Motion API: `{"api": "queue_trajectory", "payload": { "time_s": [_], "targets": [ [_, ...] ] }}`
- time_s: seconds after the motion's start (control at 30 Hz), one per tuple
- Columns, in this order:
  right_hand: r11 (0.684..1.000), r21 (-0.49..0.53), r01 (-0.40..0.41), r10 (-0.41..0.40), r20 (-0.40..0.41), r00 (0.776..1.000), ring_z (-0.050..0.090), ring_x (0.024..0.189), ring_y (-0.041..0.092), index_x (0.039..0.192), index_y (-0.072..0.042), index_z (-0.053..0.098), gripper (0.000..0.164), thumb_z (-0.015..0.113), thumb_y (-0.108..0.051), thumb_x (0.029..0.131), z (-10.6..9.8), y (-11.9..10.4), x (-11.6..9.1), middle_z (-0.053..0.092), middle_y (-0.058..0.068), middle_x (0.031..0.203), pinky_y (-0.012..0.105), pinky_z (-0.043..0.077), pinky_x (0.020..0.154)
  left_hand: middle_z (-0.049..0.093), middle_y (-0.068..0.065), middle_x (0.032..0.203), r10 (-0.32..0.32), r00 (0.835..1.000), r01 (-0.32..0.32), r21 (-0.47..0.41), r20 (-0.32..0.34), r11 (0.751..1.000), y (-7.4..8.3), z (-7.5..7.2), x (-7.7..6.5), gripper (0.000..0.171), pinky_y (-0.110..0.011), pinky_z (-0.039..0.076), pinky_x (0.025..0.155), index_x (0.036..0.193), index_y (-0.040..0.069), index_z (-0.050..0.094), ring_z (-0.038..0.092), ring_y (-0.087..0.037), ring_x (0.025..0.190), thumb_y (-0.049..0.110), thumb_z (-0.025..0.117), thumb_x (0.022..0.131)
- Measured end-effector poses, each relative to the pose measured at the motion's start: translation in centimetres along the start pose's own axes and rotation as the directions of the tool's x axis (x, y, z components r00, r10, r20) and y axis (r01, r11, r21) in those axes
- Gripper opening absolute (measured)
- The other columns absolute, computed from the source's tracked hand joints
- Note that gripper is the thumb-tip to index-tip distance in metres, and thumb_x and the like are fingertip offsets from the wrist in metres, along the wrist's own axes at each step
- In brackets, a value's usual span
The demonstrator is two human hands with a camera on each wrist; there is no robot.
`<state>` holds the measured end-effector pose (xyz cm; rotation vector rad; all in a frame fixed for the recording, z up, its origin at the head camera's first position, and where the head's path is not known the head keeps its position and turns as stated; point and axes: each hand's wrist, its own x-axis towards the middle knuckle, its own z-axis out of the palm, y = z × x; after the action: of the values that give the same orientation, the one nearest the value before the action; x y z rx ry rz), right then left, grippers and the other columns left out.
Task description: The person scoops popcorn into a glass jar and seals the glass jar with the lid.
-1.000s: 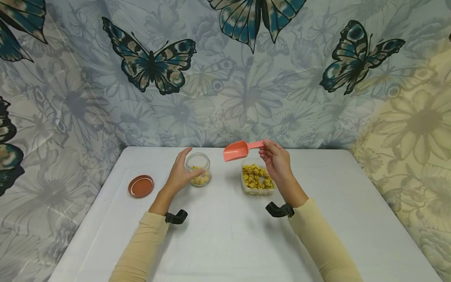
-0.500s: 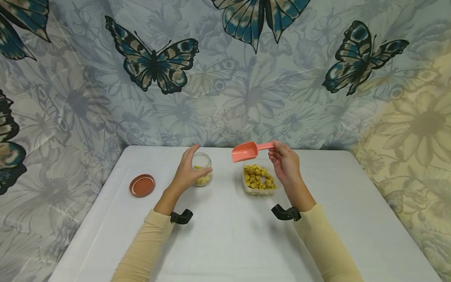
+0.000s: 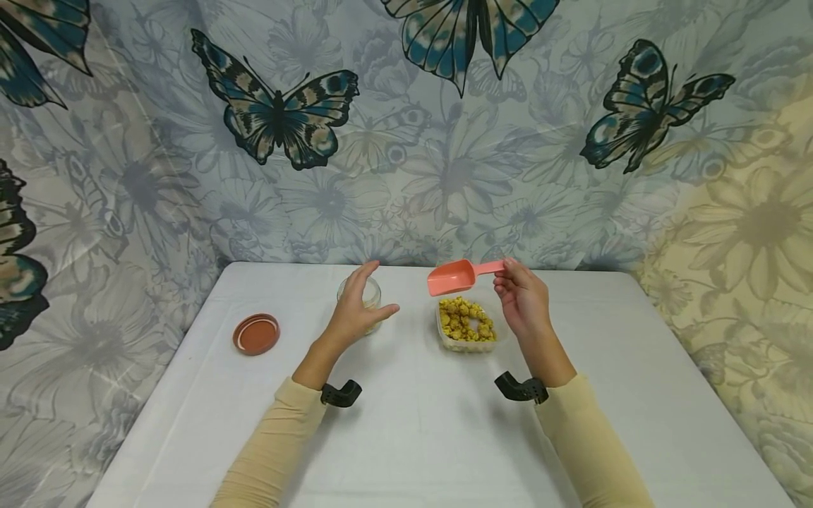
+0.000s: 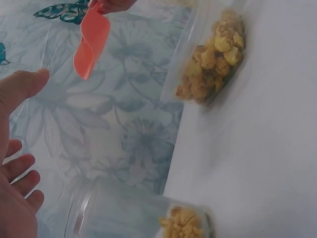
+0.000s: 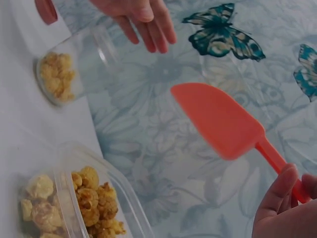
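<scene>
My right hand (image 3: 526, 300) pinches the end of the handle of a coral plastic scoop (image 3: 452, 277). The scoop hangs in the air above a clear plastic container (image 3: 468, 347) of yellow popcorn (image 3: 459, 315), and its bowl looks empty. Fingers spread, my left hand (image 3: 354, 314) hovers on the near side of a glass jar (image 3: 375, 291) and partly hides it in the head view. Both wrist views show the left hand apart from the jar, above its mouth level. A little popcorn (image 5: 57, 76) lies at the bottom of the upright jar.
A brown round lid (image 3: 256, 334) lies on the white-covered table (image 3: 406, 437), left of the jar. Behind the table's far edge hangs a butterfly-print cloth (image 3: 444, 183). Each wrist carries a black camera mount (image 3: 341, 394).
The left hand has shifted right, across the front of the jar, with its fingers still spread. The right hand has carried the scoop slightly to the right. Jar, container and lid stay put.
</scene>
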<state>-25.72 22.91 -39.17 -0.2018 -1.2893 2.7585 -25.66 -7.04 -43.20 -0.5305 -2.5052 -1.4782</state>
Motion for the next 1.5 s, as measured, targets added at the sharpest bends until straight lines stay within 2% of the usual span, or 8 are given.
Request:
{"api": "queue_trajectory", "payload": {
  "time_s": [0.2,0.37,0.6,0.87,1.17,1.5],
  "targets": [
    [1.0,-0.02,0.019,-0.019,-0.01,1.0,0.062,0.062,0.011,0.103,-0.004,0.062,0.014,0.063,-0.015,0.095,-0.7,-0.1,-0.1,0.067,0.002,0.072,0.017,0.053,0.056,0.035,-0.014,0.154,0.03,0.999,-0.031,0.015,0.013,0.999,0.5,1.2,0.0,0.085,-0.055,0.03,0.116,0.149,0.007,0.034,0.032,-0.033,0.144,0.027,0.08,0.081],
    [0.999,-0.04,0.035,-0.036,-0.012,0.999,0.062,0.062,0.01,0.101,-0.006,0.064,0.012,0.064,-0.016,0.094,-1.1,-0.1,-0.1,0.067,0.002,0.072,0.017,0.053,0.056,0.036,-0.015,0.153,0.057,0.998,-0.057,0.004,0.015,0.998,0.7,1.9,0.0,0.085,-0.054,0.032,0.116,0.149,0.006,0.035,0.034,-0.033,0.143,0.026,0.08,0.08],
    [0.999,-0.049,0.016,-0.018,-0.053,0.998,0.061,0.061,0.01,0.102,-0.008,0.065,0.01,0.062,-0.015,0.095,-1.8,-0.1,-0.1,0.066,0.001,0.072,0.018,0.053,0.056,0.037,-0.012,0.153,0.02,0.999,-0.019,-0.031,0.029,0.999,0.9,2.8,-0.2,0.082,-0.053,0.033,0.116,0.149,0.009,0.036,0.035,-0.031,0.143,0.028,0.079,0.082],
    [0.997,-0.073,0.02,-0.025,-0.069,0.997,0.061,0.061,0.011,0.098,-0.008,0.064,0.008,0.062,-0.015,0.096,-2.6,-0.4,0.0,0.068,0.001,0.072,0.017,0.053,0.057,0.038,-0.012,0.152,0.027,0.999,-0.025,-0.039,0.046,0.999,1.0,3.7,-0.3,0.08,-0.052,0.034,0.115,0.148,0.009,0.038,0.037,-0.031,0.142,0.028,0.079,0.082],
    [0.989,-0.141,0.035,-0.041,-0.041,0.998,0.061,0.063,0.011,0.098,-0.006,0.065,0.012,0.066,-0.016,0.093,-3.7,-0.8,-0.5,0.067,0.002,0.074,0.017,0.055,0.059,0.04,-0.013,0.15,0.094,0.991,-0.092,-0.017,0.091,0.996,1.1,4.9,-0.8,0.08,-0.052,0.036,0.114,0.148,0.007,0.038,0.038,-0.031,0.141,0.029,0.078,0.083],
    [0.988,-0.155,0.009,-0.026,-0.108,0.994,0.061,0.061,0.011,0.096,-0.007,0.068,0.009,0.066,-0.015,0.093,-4.9,-0.6,-0.3,0.066,0.002,0.073,0.017,0.055,0.058,0.039,-0.013,0.152,0.048,0.987,-0.051,0.011,0.154,0.999,0.3,6.4,-1.0,0.078,-0.05,0.036,0.115,0.149,0.008,0.036,0.036,-0.031,0.142,0.029,0.077,0.085]
  ]
}}
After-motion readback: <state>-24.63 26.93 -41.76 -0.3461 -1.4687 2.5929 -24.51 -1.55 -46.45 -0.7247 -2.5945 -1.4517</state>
